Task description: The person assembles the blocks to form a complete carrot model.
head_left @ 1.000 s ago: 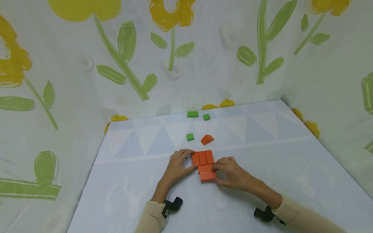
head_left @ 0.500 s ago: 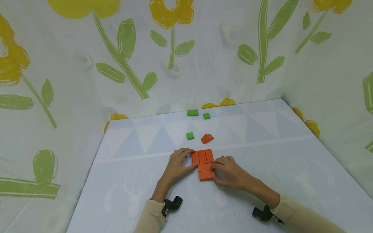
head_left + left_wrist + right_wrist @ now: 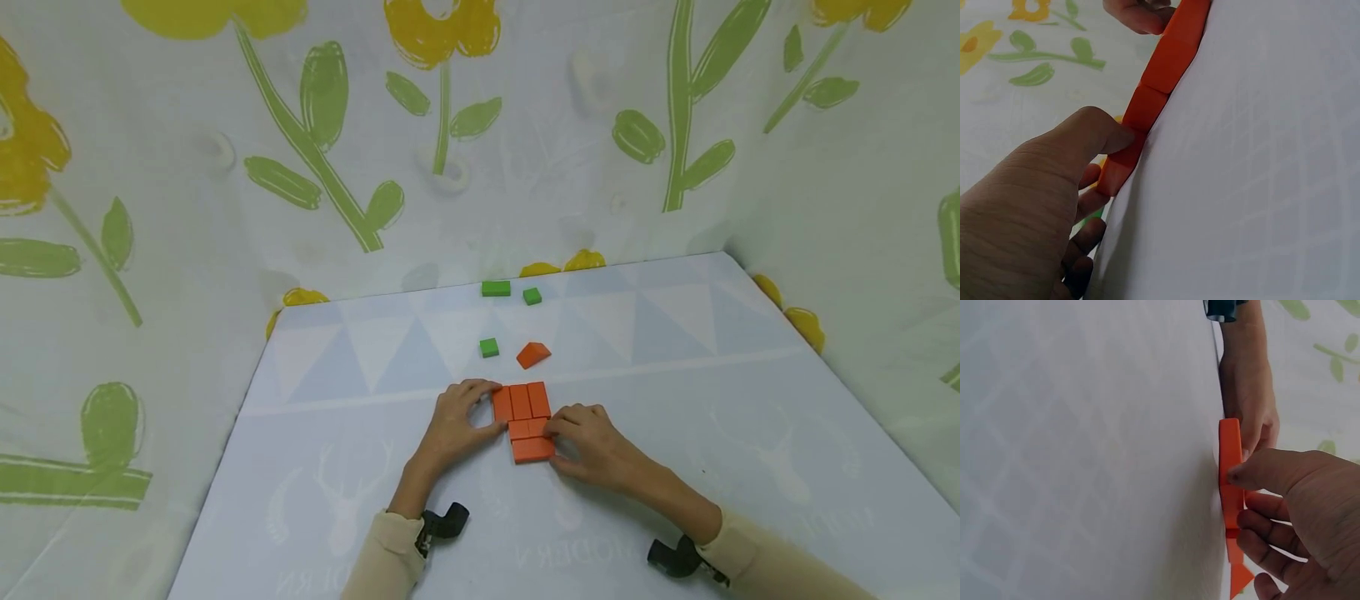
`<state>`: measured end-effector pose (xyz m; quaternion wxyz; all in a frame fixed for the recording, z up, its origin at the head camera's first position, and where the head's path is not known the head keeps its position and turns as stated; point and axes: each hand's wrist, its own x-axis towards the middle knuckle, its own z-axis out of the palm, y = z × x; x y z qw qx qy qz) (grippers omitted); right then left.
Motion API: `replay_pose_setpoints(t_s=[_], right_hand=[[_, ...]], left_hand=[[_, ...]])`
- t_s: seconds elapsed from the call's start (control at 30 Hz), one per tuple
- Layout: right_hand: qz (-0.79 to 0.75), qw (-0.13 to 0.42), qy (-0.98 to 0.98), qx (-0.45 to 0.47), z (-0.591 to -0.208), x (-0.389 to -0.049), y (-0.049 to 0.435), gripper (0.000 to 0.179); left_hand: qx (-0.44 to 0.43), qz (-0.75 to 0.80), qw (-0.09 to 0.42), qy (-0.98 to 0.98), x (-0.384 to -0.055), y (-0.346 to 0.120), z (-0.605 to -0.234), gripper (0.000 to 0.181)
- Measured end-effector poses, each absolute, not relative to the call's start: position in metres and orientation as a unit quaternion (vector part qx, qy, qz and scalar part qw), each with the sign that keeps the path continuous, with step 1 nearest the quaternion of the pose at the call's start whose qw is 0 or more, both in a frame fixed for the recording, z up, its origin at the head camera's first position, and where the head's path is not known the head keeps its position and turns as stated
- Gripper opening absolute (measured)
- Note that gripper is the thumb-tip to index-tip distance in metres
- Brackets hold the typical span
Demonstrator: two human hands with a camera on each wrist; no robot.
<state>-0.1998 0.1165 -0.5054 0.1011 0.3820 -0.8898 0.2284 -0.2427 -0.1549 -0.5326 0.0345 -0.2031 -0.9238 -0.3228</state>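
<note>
Orange wooden blocks lie flat in a close group in the head view: a far row of three upright rectangles, with the middle one (image 3: 521, 402) between two others, then two small blocks (image 3: 518, 430), then a wider rectangular block (image 3: 532, 451) nearest me. My left hand (image 3: 455, 421) pinches the leftmost orange block (image 3: 502, 407) between thumb and fingers at its near and far ends. On the opposite side, my right hand (image 3: 596, 448) holds the group's right edge. Its thumb is against the wide block (image 3: 1230, 447) in the right wrist view, and its fingers are at the small block.
An orange triangular block (image 3: 533, 356) and a green cube (image 3: 489, 347) lie just beyond the group. Farther back are a green rectangular block (image 3: 496, 288) and another green cube (image 3: 532, 296). A flower-printed curtain (image 3: 525, 167) rises behind the table (image 3: 375, 467).
The wide near block has shifted slightly left and away from me, closing against the small blocks as my right hand moved with it. My left hand stays in place on the leftmost block.
</note>
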Motion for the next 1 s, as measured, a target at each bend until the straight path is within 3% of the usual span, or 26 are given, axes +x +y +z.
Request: replay_pose_setpoints(t_s=[0.53, 0.8, 1.0], right_hand=[[0.252, 0.113, -0.892, 0.358, -0.498, -0.214, 0.118, 0.028], [0.294, 0.080, -0.912, 0.273, -0.477, -0.275, 0.115, 0.026], [0.244, 0.039, -0.935, 0.256, -0.479, -0.324, 0.113, 0.036]], left_hand=[[-0.213, -0.326, 0.046, -0.920, -0.242, -0.156, -0.531, 0.053], [-0.209, -0.319, 0.032, -0.924, -0.242, -0.158, -0.531, 0.053], [-0.206, -0.327, 0.032, -0.922, -0.242, -0.155, -0.534, 0.052]])
